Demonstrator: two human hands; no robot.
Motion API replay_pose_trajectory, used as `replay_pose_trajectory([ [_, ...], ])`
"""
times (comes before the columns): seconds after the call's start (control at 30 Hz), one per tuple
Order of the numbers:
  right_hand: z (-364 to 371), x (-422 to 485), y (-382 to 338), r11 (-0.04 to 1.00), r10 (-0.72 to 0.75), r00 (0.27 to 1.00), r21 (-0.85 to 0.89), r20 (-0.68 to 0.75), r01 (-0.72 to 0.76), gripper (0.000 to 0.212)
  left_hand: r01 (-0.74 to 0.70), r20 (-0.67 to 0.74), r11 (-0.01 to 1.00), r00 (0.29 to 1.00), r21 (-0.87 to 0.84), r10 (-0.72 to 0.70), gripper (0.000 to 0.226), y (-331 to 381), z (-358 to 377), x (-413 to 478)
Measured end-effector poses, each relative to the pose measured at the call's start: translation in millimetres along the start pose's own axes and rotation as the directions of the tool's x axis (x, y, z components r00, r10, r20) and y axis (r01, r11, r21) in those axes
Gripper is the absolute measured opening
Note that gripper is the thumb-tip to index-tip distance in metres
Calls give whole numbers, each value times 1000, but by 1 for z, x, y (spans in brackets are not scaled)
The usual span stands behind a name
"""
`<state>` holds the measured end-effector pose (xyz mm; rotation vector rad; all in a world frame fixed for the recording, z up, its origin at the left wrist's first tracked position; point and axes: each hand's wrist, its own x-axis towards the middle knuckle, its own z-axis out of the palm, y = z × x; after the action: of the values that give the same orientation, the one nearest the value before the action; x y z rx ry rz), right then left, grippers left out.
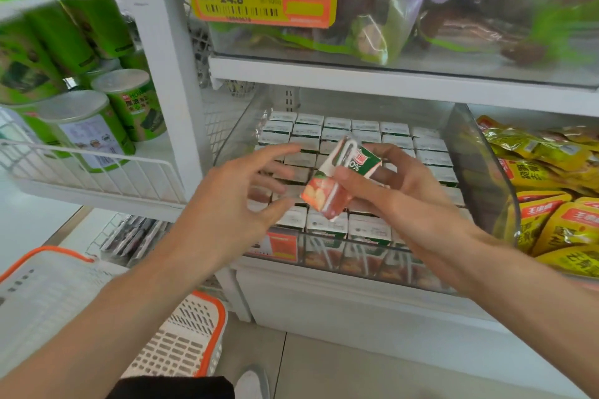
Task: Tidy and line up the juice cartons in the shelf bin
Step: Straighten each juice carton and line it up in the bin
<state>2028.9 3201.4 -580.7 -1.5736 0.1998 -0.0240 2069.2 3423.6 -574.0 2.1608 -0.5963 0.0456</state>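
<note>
Carton (337, 178) hangs tilted above the shelf bin (476, 152), pinched in my right hand (398, 191) so I can turn it upright; my left hand (240, 201), fingers spread, hovers above the bin's packed rows (337, 126).

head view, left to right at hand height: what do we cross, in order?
green canisters → left hand → juice carton → right hand → clear bin wall → yellow snack packets
</note>
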Motion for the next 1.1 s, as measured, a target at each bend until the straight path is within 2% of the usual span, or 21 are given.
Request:
replay_pose_trajectory([
  [0.17, 26, 20, -5, 979, -179, 984, -93, 20, 180, 38, 167, -176, 979, 973, 113, -146, 37, -20, -24, -5],
  [0.27, 43, 39, -8, 955, -256, 966, -164, -33, 247, 40, 191, -181, 975, 969, 111, -170, 33, -23, -25, -6],
  [0.37, 60, 58, -12, 933, -299, 954, -215, -21, 287, 44, 193, -167, 975, 970, 107, -174, 34, -23, -27, -6],
  [0.57, 84, 84, -5, 905, -310, 950, -295, 43, 308, 55, 204, -176, 978, 965, 45, -193, 31, -26, -31, -6],
  [0.7, 80, 89, -5, 879, -317, 944, -346, 91, 328, 52, 216, -168, 976, 963, 19, -210, 30, -27, -31, -6],
  [0.87, 74, 89, -7, 785, -387, 901, -444, 195, 433, 53, 212, -183, 977, 962, 25, -204, 29, -25, -30, -6],
  [1.0, 65, 91, -5, 742, -387, 895, -502, 222, 445, 46, 218, -181, 976, 961, 21, -210, 31, -26, -30, -6],
  [1.1, 62, 95, 0, 663, -370, 875, -571, 312, 484, 40, 214, -189, 976, 960, 29, -205, 32, -27, -30, -6],
])
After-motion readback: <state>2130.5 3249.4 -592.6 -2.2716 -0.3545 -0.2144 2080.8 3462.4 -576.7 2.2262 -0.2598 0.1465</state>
